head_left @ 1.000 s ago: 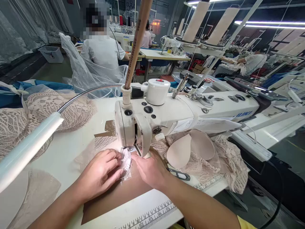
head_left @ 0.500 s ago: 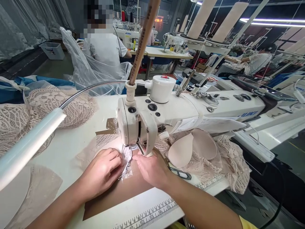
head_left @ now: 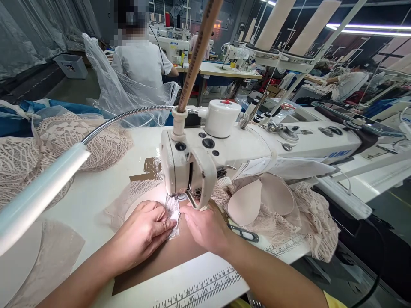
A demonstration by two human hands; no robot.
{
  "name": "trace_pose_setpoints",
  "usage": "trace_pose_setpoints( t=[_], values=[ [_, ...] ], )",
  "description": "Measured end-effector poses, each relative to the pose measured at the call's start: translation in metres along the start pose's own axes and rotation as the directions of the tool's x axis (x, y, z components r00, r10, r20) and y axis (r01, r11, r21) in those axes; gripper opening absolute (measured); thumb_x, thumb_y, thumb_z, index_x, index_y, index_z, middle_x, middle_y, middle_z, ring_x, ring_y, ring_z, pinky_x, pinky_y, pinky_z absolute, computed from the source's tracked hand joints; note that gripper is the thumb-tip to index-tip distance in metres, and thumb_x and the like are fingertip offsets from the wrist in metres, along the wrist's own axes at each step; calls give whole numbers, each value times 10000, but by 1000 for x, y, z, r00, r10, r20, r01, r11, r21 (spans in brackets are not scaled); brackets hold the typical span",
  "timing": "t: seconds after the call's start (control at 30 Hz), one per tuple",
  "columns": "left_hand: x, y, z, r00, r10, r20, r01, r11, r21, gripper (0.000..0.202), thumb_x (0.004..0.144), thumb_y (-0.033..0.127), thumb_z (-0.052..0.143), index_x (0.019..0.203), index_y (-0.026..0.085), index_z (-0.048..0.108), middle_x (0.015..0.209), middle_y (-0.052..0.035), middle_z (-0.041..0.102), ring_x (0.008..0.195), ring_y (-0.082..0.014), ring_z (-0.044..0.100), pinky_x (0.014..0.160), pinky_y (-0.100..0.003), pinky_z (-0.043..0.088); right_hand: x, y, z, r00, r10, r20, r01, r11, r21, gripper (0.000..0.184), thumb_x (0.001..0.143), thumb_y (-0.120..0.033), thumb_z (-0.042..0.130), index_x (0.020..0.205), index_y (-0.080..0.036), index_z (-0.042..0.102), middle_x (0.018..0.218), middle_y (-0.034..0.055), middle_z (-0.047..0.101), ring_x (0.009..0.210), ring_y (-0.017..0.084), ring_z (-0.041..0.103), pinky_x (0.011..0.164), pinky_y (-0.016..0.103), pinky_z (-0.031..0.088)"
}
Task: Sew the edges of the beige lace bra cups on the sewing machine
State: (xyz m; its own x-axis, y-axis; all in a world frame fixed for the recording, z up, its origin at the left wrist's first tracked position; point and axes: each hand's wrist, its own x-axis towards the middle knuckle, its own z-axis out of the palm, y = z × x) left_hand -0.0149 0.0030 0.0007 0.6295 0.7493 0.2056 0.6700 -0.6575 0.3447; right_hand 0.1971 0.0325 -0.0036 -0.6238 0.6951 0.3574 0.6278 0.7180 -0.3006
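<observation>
A small piece of pale lace [head_left: 172, 211] lies under the needle of a white sewing machine [head_left: 244, 152]. My left hand [head_left: 144, 233] lies on the lace from the left, fingers curled and pressing it down. My right hand [head_left: 204, 229] holds the lace's right edge in a pinch just in front of the presser foot [head_left: 183, 197]. Both hands rest on a brown patch [head_left: 160, 263] of the table top. More of the lace spreads under and left of the machine head.
Foam bra cups [head_left: 257, 199] and lace pieces lie right of the needle, with scissors [head_left: 242, 233] beside my right wrist. A lace heap [head_left: 48, 149] sits at the left under a gooseneck lamp [head_left: 38, 192]. A ruler strip [head_left: 199, 291] runs along the table edge. A seated person [head_left: 139, 64] works behind.
The lace piece has fed a little further back under the presser foot, and both hands have followed it forward. The view has shifted slightly.
</observation>
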Motion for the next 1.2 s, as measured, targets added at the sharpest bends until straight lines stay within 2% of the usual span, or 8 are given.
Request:
trace_pose_setpoints(
  t=[0.17, 0.3, 0.37, 0.47, 0.57, 0.7, 0.93, 1.2],
  values=[
    [0, 1, -2, 1000, 2, 3, -2, 1000, -13, 221, 948, 217, 462, 921, 203, 681, 747, -39, 524, 721, -176, 453, 651, -321, 353, -2, -1, 1, 995, -71, 67, 71, 997, 5, 179, 813, -99, 464, 812, -185, 621, 702, 10, 526, 643, 147, 426, 602, 270, 298],
    [0, 1, -3, 1000, 3, -20, -4, 999, -50, 190, 944, 192, 463, 1005, 183, 643, 1002, -85, 596, 876, -201, 501, 745, -343, 408, -4, -3, 0, 990, -79, 114, 79, 997, 3, 181, 829, -110, 471, 878, -185, 628, 746, 19, 528, 664, 147, 422, 585, 271, 282],
    [2, 1, -3, 998, 21, -51, -22, 1000, -17, 199, 949, 175, 452, 1041, 160, 628, 1043, -98, 620, 888, -200, 509, 755, -340, 422, -5, -4, 2, 990, -74, 124, 74, 997, 1, 165, 827, -112, 473, 862, -176, 621, 761, 26, 530, 673, 150, 426, 595, 275, 291],
    [7, 1, 1, 993, 79, -92, -67, 990, 128, 228, 957, 180, 442, 1088, 134, 622, 941, -92, 671, 790, -194, 516, 688, -337, 421, -6, -5, 4, 988, -65, 137, 67, 998, -8, 130, 818, -112, 477, 806, -170, 593, 762, 27, 521, 695, 155, 438, 613, 279, 301],
    [11, 0, 4, 989, 113, -97, -85, 962, 261, 247, 961, 201, 427, 1006, 132, 659, 804, -72, 679, 683, -189, 496, 615, -335, 393, -6, -5, 5, 986, -78, 145, 80, 997, -13, 126, 807, -101, 473, 802, -171, 578, 753, 27, 510, 717, 163, 444, 617, 281, 302],
    [10, 0, 2, 996, 65, -58, -46, 958, 282, 248, 949, 203, 430, 929, 152, 672, 806, -68, 684, 677, -195, 495, 624, -341, 400, -5, -6, 2, 983, -88, 161, 93, 995, -29, 158, 800, -80, 461, 818, -167, 591, 753, 33, 511, 717, 168, 440, 615, 287, 306],
    [9, 0, 0, 1000, -4, -30, 11, 974, 227, 242, 947, 227, 431, 949, 174, 667, 874, -75, 692, 733, -217, 509, 653, -353, 387, -4, -6, 3, 979, -73, 191, 89, 993, -78, 188, 777, -58, 483, 860, -163, 615, 757, 38, 548, 729, 179, 460, 620, 296, 325],
    [11, -1, 3, 995, -102, -21, 104, 969, 223, 254, 932, 231, 438, 803, 168, 647, 910, -104, 673, 809, -241, 519, 689, -373, 396, 7, -12, 2, 976, 73, 205, -39, 986, -164, 376, 760, -31, 498, 1085, -185, 608, 932, 76, 618, 822, 198, 521, 693, 292, 400]
  ],
)
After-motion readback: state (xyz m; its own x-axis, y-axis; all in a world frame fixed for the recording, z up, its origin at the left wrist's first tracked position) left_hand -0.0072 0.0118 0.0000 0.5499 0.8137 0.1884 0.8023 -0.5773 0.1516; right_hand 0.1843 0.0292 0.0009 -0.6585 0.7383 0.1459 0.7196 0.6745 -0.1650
